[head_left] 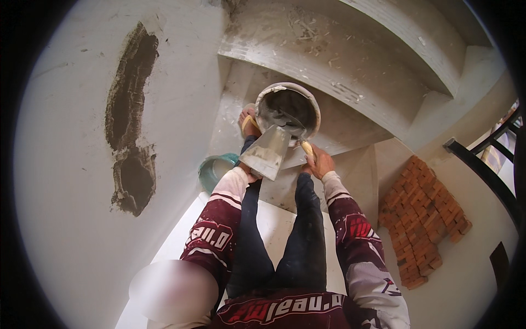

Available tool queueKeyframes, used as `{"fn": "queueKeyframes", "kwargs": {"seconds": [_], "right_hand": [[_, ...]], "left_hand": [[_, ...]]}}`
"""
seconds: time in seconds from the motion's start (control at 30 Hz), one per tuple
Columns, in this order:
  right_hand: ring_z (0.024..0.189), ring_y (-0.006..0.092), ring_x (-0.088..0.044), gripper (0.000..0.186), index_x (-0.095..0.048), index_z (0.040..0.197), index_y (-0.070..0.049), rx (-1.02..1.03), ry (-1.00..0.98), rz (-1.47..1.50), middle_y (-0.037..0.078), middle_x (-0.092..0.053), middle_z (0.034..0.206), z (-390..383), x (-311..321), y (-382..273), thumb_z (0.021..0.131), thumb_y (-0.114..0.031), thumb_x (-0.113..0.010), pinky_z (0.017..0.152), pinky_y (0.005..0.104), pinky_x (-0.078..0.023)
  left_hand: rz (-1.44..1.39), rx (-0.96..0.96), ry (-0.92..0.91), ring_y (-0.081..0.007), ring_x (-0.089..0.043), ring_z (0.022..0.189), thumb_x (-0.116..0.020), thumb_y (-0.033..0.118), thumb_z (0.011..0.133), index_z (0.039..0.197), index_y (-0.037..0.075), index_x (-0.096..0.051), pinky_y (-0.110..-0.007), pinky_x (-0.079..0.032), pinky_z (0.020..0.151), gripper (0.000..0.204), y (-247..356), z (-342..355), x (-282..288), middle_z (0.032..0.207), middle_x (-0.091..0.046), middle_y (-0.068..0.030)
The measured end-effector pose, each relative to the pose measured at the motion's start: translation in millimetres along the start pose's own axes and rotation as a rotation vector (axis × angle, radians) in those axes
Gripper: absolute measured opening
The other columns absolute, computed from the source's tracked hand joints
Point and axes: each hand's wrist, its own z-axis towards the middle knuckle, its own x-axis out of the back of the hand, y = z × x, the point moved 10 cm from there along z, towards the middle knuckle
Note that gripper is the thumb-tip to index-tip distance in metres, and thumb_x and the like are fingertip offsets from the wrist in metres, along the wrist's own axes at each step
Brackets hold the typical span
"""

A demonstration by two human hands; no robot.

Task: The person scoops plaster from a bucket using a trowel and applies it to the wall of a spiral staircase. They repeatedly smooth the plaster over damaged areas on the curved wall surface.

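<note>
Dark trousers (285,241) and patterned red-and-white sleeves (219,225) filled the lower field, nearest the lens, as the person stood on a curved stair. Beyond the knees, the left hand (249,176) carried a flat metal plaster board (267,152), tilted with its broad end low; the fingers were hidden beneath it, so their grip could not be told. The right hand (319,163) was wrapped tight around the pale handle of a trowel (300,138), whose blade reached into a round bucket (289,109) of grey mortar standing on the step just beyond the board. A sandalled foot (249,123) rested beside the bucket, and a green coil (215,169) lay lower left. Loading would likely go best with the board held close under the bucket rim and kept flatter, so the scooped mix does not slide off. To the left, a raw grey patch (130,123) scarred the white wall; to the right, exposed brickwork (424,219) and a black railing (482,164).
</note>
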Motion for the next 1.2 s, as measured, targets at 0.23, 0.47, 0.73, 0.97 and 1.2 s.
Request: {"fn": "queueKeyframes", "kwargs": {"seconds": [0.23,0.47,0.73,0.97,1.2], "right_hand": [[0.056,0.011,-0.058,0.04,-0.058,0.117,-0.002,-0.737,-0.364,1.214,0.008,-0.066,0.08,-53.2,-13.3,9.0,0.099,-0.038,-0.054,0.049,0.0262,-0.049],[0.046,0.0106,-0.052,0.052,-0.055,0.12,0.0,-0.913,-0.594,1.719,0.007,-0.064,0.072,-89.2,-12.5,12.8,0.102,-0.047,-0.046,0.039,0.0223,-0.042],[0.042,0.0099,-0.05,0.044,-0.058,0.113,-0.001,-0.97,-0.667,1.489,0.007,-0.062,0.071,-132.7,27.0,35.9,0.101,-0.042,-0.049,0.037,0.0222,-0.041],[0.069,0.0327,-0.065,0.036,-0.05,0.112,-0.003,-0.465,-0.228,0.47,0.02,-0.065,0.082,-99.0,68.4,40.9,0.087,-0.024,-0.065,0.062,0.042,-0.051],[0.092,0.0372,-0.066,0.053,-0.05,0.128,-0.016,-0.243,-0.226,-0.267,0.013,-0.066,0.108,-48.9,67.1,39.3,0.079,-0.021,-0.069,0.076,0.0492,-0.053]], "left_hand": [[-0.249,0.188,-0.366,-0.0261,-0.054,0.126,-0.042,0.046,0.098,0.133,0.017,-0.053,-0.047,-0.042,0.107,0.047,-28.1,23.3,34.1,0.141,-0.053,-0.0061],[-2.216,1.309,-0.224,-0.0252,-0.054,0.123,-0.039,0.039,0.097,0.135,0.017,-0.051,-0.042,-0.042,0.106,0.046,-30.0,-9.3,-38.3,0.137,-0.055,-0.0071],[-2.981,1.837,0.09,-0.0286,-0.059,0.109,-0.045,0.036,0.094,0.118,0.014,-0.059,-0.042,-0.047,0.094,0.036,23.9,-37.3,-80.8,0.116,-0.062,-0.0099],[-3.134,2.114,0.164,-0.029,-0.06,0.106,-0.047,0.036,0.094,0.115,0.013,-0.06,-0.042,-0.047,0.092,0.034,55.5,-52.8,-81.2,0.112,-0.063,-0.0099],[-3.826,2.555,0.505,-0.029,-0.059,0.106,-0.047,0.036,0.094,0.115,0.013,-0.06,-0.042,-0.047,0.093,0.034,80.9,-42.8,-45.6,0.111,-0.063,-0.0097]]}}
